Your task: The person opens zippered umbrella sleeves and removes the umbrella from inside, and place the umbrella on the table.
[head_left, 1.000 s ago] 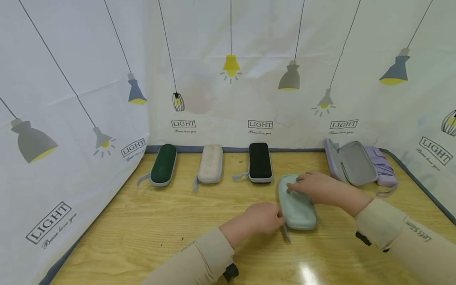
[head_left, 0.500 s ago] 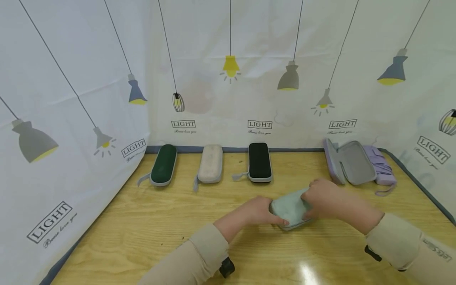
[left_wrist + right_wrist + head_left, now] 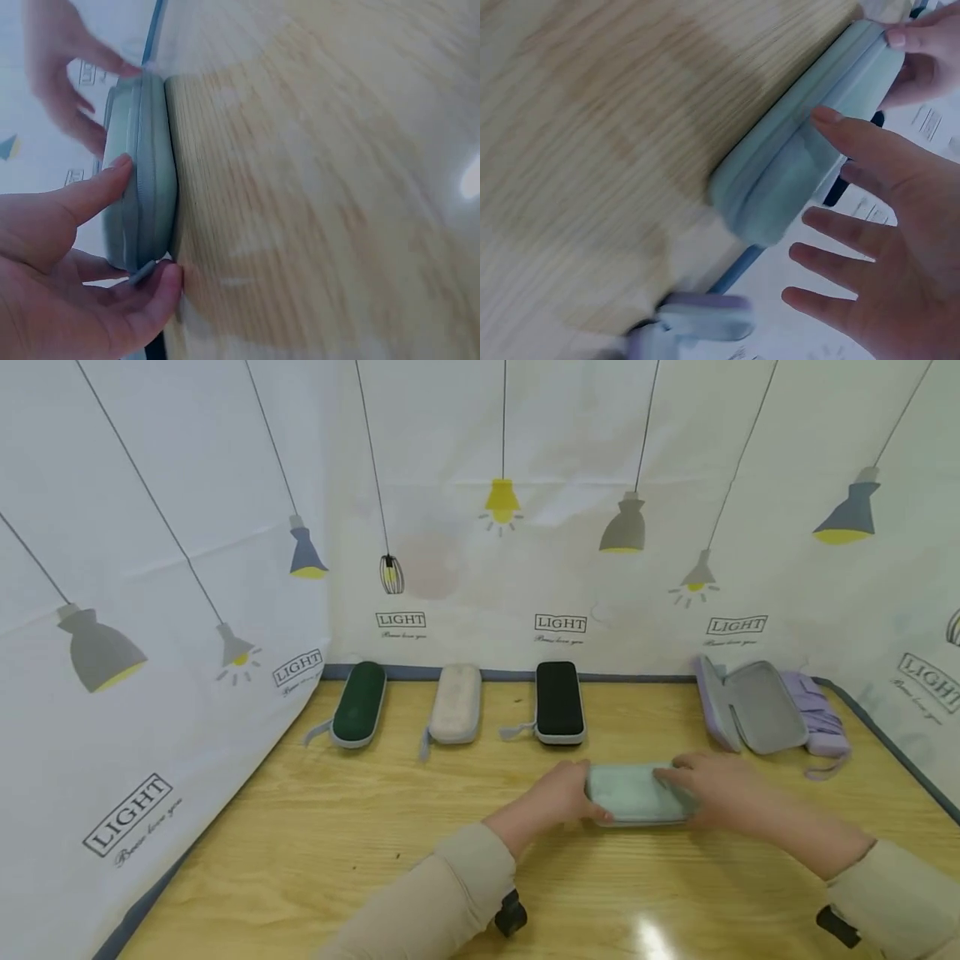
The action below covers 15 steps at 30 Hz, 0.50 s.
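Observation:
A mint-green zip case [image 3: 633, 793] lies closed and crosswise on the wooden table in front of me. My left hand [image 3: 551, 797] holds its left end. In the left wrist view the left thumb [image 3: 105, 187] lies on the side of the case by the zip, and the curled fingers are at its end, against the grey pull tab [image 3: 144, 271]. My right hand [image 3: 723, 789] is at the right end of the case. The right wrist view shows that hand's fingers [image 3: 840, 229] straight and spread, with the thumb [image 3: 847, 135] at the case's surface.
Along the back edge stand a green case [image 3: 360, 703], a cream case [image 3: 456, 703] and a black case [image 3: 559, 702], each with a grey tab. At the back right an unzipped purple case [image 3: 765, 706] shows its grey inside, beside a purple strap-wrapped item [image 3: 823, 718].
The mint-green case has turned from lengthwise to crosswise. My left hand has moved from its tab to its left end. The right hand has shifted to its right end, and its fingers have spread.

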Available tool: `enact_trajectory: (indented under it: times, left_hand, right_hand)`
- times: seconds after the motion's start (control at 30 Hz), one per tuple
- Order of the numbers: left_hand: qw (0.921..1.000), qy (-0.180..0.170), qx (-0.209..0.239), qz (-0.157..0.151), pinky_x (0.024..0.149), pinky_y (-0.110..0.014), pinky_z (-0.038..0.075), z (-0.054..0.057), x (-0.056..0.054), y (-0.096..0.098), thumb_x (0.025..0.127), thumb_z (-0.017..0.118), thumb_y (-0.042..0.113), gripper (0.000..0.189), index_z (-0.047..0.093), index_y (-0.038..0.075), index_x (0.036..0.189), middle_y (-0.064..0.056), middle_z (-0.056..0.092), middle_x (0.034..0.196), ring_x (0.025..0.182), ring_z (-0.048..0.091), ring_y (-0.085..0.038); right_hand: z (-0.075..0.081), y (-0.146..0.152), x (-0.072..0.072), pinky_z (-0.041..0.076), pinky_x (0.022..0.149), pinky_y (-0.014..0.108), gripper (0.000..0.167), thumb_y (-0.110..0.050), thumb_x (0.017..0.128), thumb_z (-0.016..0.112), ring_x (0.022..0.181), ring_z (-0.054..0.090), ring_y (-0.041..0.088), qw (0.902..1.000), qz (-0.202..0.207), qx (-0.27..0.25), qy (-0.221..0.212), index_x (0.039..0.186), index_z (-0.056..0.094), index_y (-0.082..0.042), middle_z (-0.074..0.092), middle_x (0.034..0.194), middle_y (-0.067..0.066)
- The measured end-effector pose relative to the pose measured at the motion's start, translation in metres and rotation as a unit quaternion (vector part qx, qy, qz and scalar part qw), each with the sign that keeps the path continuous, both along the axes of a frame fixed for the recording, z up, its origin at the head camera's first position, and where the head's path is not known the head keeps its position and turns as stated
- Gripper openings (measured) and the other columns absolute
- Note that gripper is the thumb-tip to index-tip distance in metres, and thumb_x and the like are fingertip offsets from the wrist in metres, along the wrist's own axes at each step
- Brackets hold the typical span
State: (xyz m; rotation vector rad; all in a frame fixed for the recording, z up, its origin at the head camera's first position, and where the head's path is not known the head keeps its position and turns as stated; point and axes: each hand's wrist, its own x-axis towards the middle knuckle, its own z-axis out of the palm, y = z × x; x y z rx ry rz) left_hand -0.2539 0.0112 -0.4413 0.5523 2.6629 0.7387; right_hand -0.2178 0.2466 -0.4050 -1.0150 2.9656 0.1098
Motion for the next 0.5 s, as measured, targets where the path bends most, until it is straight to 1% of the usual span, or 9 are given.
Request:
enact_trajectory:
  times: [0.03, 0.1, 0.13, 0.2, 0.27, 0.3, 0.37, 0.43, 0.5]
  left_hand:
    - [0.9998, -0.008, 0.016, 0.003, 0.095, -0.025, 0.042, -0.001, -0.002, 0.001, 0.076, 0.085, 0.034, 0.079, 0.049, 0.004, 0.14, -0.004, 0.058, 0.128, 0.115, 0.053, -0.013]
    - [0.9989, -0.02, 0.041, 0.012, 0.1, -0.026, 0.04, -0.002, -0.005, 0.001, 0.077, 0.085, 0.03, 0.082, 0.045, 0.003, 0.144, -0.006, 0.053, 0.138, 0.123, 0.05, -0.016]
    - [0.9981, -0.028, 0.052, 0.021, 0.102, -0.027, 0.039, -0.003, -0.006, 0.002, 0.078, 0.084, 0.029, 0.083, 0.044, 0.004, 0.145, -0.006, 0.051, 0.141, 0.127, 0.048, -0.017]
    - [0.9952, -0.041, 0.076, 0.046, 0.103, -0.028, 0.038, -0.005, -0.008, 0.003, 0.078, 0.084, 0.028, 0.083, 0.043, 0.005, 0.146, -0.005, 0.049, 0.143, 0.129, 0.046, -0.017]
    - [0.9886, -0.056, 0.116, 0.077, 0.098, -0.028, 0.043, -0.008, -0.01, 0.006, 0.078, 0.084, 0.024, 0.08, 0.045, 0.006, 0.145, -0.007, 0.056, 0.135, 0.12, 0.054, -0.018]
    - [0.9831, -0.067, 0.141, 0.096, 0.094, -0.028, 0.045, -0.009, -0.011, 0.008, 0.079, 0.084, 0.021, 0.078, 0.045, 0.006, 0.145, -0.007, 0.06, 0.129, 0.113, 0.058, -0.018]
    - [0.9698, -0.086, 0.188, 0.129, 0.082, -0.028, 0.05, -0.012, -0.014, 0.011, 0.079, 0.084, 0.016, 0.074, 0.048, 0.005, 0.143, -0.008, 0.065, 0.115, 0.094, 0.065, -0.017]
    - [0.9566, -0.1, 0.226, 0.155, 0.071, -0.026, 0.053, -0.014, -0.016, 0.014, 0.08, 0.082, 0.012, 0.068, 0.051, 0.002, 0.139, -0.008, 0.066, 0.109, 0.076, 0.066, -0.016]
    - [0.9471, -0.108, 0.246, 0.176, 0.064, -0.024, 0.053, -0.015, -0.017, 0.015, 0.081, 0.081, 0.011, 0.058, 0.057, 0.0, 0.132, -0.009, 0.067, 0.107, 0.068, 0.066, -0.015]
  right_hand:
    - [-0.003, 0.007, -0.001, 0.05, 0.079, 0.056, 0.072, -0.03, 0.063, 0.091, 0.104, 0.059, 0.045, 0.9999, -0.005, -0.002, -0.01, 0.125, 0.064, -0.006, 0.059, 0.12, 0.026]
    - [-0.008, 0.019, -0.002, 0.049, 0.081, 0.059, 0.079, -0.026, 0.062, 0.092, 0.108, 0.055, 0.049, 0.9994, -0.007, -0.009, -0.033, 0.131, 0.059, -0.005, 0.053, 0.128, 0.031]
    - [-0.01, 0.024, -0.002, 0.049, 0.081, 0.059, 0.08, -0.024, 0.063, 0.091, 0.108, 0.055, 0.05, 0.999, -0.006, -0.015, -0.042, 0.132, 0.057, -0.005, 0.052, 0.128, 0.032]
    - [-0.013, 0.032, -0.002, 0.049, 0.081, 0.058, 0.08, -0.02, 0.063, 0.091, 0.105, 0.057, 0.049, 0.9976, -0.004, -0.038, -0.058, 0.133, 0.057, -0.003, 0.053, 0.125, 0.033]
    - [-0.013, 0.036, -0.001, 0.05, 0.08, 0.056, 0.079, -0.02, 0.063, 0.091, 0.1, 0.06, 0.045, 0.9958, -0.012, -0.055, -0.072, 0.132, 0.057, -0.001, 0.057, 0.119, 0.031]
    - [-0.012, 0.036, 0.0, 0.051, 0.079, 0.055, 0.078, -0.021, 0.064, 0.09, 0.098, 0.061, 0.044, 0.9951, -0.02, -0.06, -0.077, 0.132, 0.057, -0.001, 0.058, 0.116, 0.03]
    - [-0.009, 0.035, 0.002, 0.052, 0.078, 0.053, 0.079, -0.025, 0.064, 0.09, 0.093, 0.062, 0.041, 0.994, -0.036, -0.057, -0.086, 0.132, 0.057, 0.0, 0.059, 0.112, 0.029]
    - [-0.006, 0.031, 0.004, 0.052, 0.078, 0.054, 0.081, -0.031, 0.065, 0.089, 0.092, 0.062, 0.041, 0.993, -0.055, -0.045, -0.094, 0.132, 0.056, 0.002, 0.059, 0.11, 0.03]
    - [-0.004, 0.025, 0.007, 0.05, 0.079, 0.056, 0.083, -0.037, 0.067, 0.088, 0.093, 0.062, 0.044, 0.9921, -0.072, -0.027, -0.099, 0.133, 0.055, 0.003, 0.059, 0.11, 0.032]
